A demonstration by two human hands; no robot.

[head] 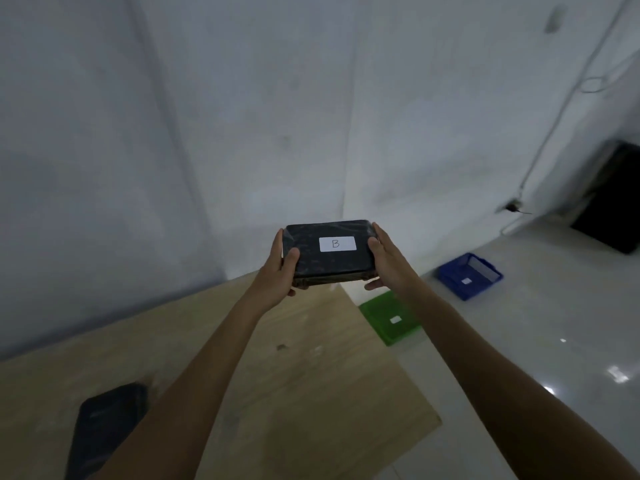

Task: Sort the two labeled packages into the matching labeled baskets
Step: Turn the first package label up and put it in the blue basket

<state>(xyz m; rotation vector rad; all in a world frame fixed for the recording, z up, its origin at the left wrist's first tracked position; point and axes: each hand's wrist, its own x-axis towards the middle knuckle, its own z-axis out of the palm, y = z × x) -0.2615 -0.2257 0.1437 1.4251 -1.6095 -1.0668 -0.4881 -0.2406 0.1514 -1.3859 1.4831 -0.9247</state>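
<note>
I hold a black wrapped package point(329, 261) up in front of me, its white label reading "B" facing me. My left hand point(280, 271) grips its left end and my right hand point(384, 261) grips its right end. A second black package point(107, 420) lies on the wooden table point(311, 393) at the lower left, its label hidden. On the floor to the right sit a green basket point(391, 320) and, farther right, a blue basket point(467, 275), each with a small white label too small to read.
A white wall stands close behind the table. A dark object point(613, 199) leans at the far right by the wall, with a cable running down to a socket. The floor to the right is glossy white tile.
</note>
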